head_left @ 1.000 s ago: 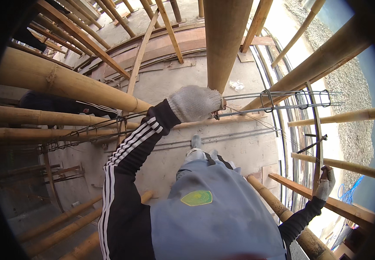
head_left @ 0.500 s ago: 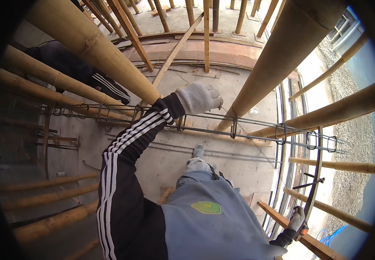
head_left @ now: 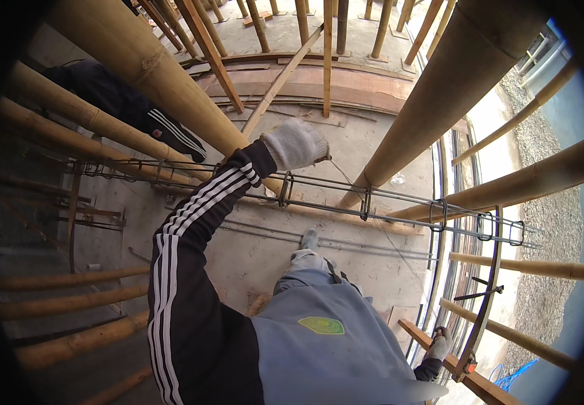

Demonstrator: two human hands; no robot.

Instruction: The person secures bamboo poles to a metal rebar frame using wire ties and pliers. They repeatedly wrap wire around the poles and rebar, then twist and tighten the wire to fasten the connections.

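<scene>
My left hand (head_left: 296, 144), in a pale knitted glove, is raised above a long steel rebar cage (head_left: 366, 204). Its fingers are closed on a thin wire (head_left: 341, 173), which slants down to the right past the cage. Low on the right is my right hand (head_left: 439, 345), also gloved, with its fingers curled together; what it grips is too small to make out. It is beside a wooden beam (head_left: 410, 331) and a curved upright bar (head_left: 486, 310) crossed by a dark rod (head_left: 479, 293).
Thick bamboo poles (head_left: 433, 101) rise on both sides of the cage. Loose steel rods (head_left: 366, 248) lie on the concrete floor (head_left: 244, 260) near my foot. Another person's dark striped sleeve or trouser leg (head_left: 174, 135) shows behind poles at left. Gravel (head_left: 541, 283) lies outside at right.
My left hand has drawn slightly left, and its fingers, more spread before, are now closed on the wire. My right hand has moved left, away from the curved bar.
</scene>
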